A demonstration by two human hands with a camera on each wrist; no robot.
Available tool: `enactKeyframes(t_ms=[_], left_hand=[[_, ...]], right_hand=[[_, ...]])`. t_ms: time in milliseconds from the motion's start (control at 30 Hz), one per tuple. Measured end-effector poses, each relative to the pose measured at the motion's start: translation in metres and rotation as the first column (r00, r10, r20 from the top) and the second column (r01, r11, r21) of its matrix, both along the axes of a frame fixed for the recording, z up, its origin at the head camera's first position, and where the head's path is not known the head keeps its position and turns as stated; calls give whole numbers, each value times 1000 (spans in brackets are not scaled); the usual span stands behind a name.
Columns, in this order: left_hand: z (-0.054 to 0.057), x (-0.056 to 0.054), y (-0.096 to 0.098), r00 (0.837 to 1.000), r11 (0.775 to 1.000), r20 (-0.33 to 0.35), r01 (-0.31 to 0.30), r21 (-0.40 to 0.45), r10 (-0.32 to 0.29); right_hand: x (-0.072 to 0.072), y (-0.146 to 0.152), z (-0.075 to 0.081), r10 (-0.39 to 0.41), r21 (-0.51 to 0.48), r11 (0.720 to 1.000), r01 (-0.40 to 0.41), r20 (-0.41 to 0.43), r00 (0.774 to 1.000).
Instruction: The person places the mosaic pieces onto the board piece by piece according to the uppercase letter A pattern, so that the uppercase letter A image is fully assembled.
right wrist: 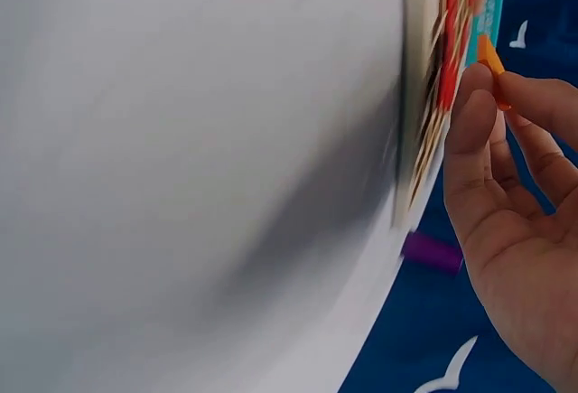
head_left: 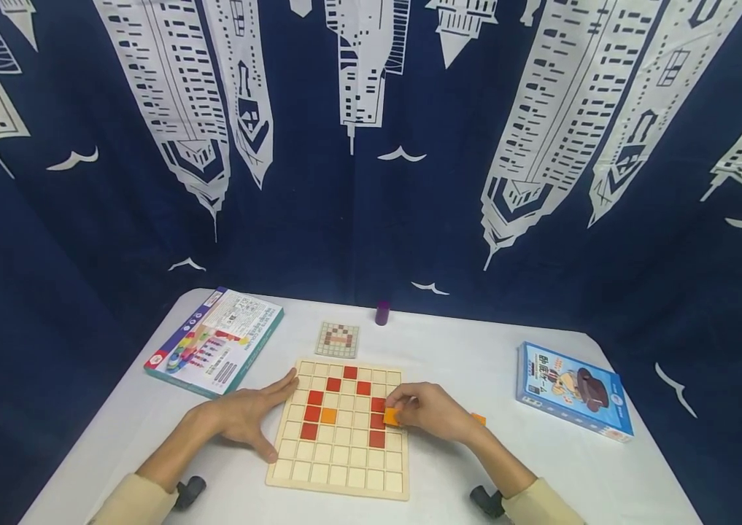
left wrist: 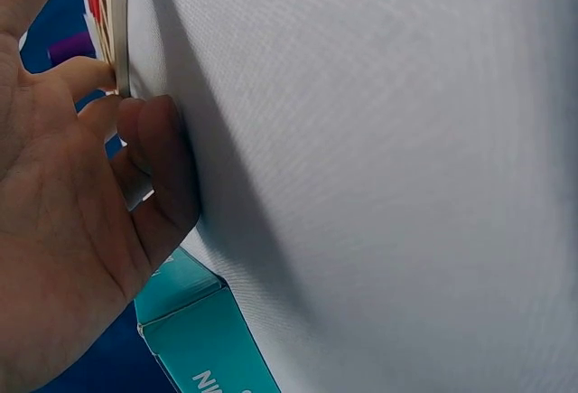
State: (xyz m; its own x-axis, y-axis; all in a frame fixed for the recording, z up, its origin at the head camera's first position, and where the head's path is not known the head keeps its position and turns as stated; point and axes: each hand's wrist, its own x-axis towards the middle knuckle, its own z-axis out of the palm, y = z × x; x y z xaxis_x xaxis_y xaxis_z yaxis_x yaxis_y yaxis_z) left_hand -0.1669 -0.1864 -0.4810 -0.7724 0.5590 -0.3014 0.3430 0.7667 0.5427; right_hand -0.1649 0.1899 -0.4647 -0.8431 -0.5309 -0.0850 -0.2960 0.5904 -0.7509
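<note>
A pale wooden grid board (head_left: 319, 472) lies in the middle of the table, with several red square tiles (head_left: 350, 372) in its cells. One orange tile (head_left: 328, 415) sits in a cell left of centre. Spread along the board's left edge, my left hand (head_left: 242, 414) touches it with thumb and fingers. Over the board's right side, my right hand (head_left: 433, 410) pinches another orange tile (head_left: 390, 416) between thumb and finger. The right wrist view shows this pinched tile (right wrist: 495, 72) tilted. Partly hidden behind the right forearm is one more orange piece (head_left: 478, 418).
Behind the board lies a small pattern card (head_left: 337, 340), and a purple cylinder (head_left: 381, 313) stands near the back edge. A game box with a teal side (head_left: 216, 341) lies at the left, a blue box (head_left: 574, 391) at the right. A dark patterned curtain (head_left: 344, 219) hangs behind.
</note>
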Motion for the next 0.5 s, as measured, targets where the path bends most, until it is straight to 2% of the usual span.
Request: enactKeyframes(t_ms=[367,500], left_hand=[[0,0,1,1000,1000,13,-7,0,7],[0,0,1,1000,1000,10,-4,2,4]], right_hand=[[-14,-53,4,90,2,996,-90,-12,996],[-16,-66,3,89,32,996,-89,1,996]])
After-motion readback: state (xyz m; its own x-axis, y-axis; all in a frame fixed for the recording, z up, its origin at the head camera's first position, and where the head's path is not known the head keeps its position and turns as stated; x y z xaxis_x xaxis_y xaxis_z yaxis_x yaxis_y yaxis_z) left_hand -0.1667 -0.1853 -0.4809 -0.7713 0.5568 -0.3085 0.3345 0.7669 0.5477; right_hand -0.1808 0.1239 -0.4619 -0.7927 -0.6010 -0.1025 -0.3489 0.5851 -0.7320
